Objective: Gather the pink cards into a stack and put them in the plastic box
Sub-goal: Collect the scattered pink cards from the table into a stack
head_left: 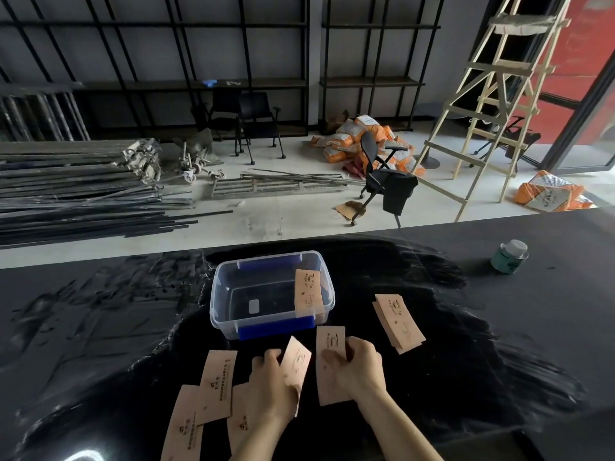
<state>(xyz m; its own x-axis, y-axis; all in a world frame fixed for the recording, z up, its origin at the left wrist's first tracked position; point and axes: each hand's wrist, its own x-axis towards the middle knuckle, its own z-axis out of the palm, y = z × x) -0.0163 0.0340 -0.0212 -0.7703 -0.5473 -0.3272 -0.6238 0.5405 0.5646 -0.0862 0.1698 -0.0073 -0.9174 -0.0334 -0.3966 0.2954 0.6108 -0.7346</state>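
Observation:
A clear plastic box [222, 307] with blue clips sits on the black table, and one pink card [308, 292] leans inside against its right wall. My left hand [271, 384] grips a pink card [297, 364] lifted just in front of the box. My right hand [357, 367] holds another pink card [327, 364] upright beside it. A small pile of pink cards [399, 322] lies to the right of the box. Three more pink cards [216, 384] [184, 424] [239, 417] lie flat at the lower left, one partly hidden under my left forearm.
A small green jar with a clear lid [509, 256] stands at the table's far right. The table's far edge [133, 256] runs behind the box. Beyond it are metal poles, an office chair [386, 176], sacks and a wooden ladder [489, 104] on the floor.

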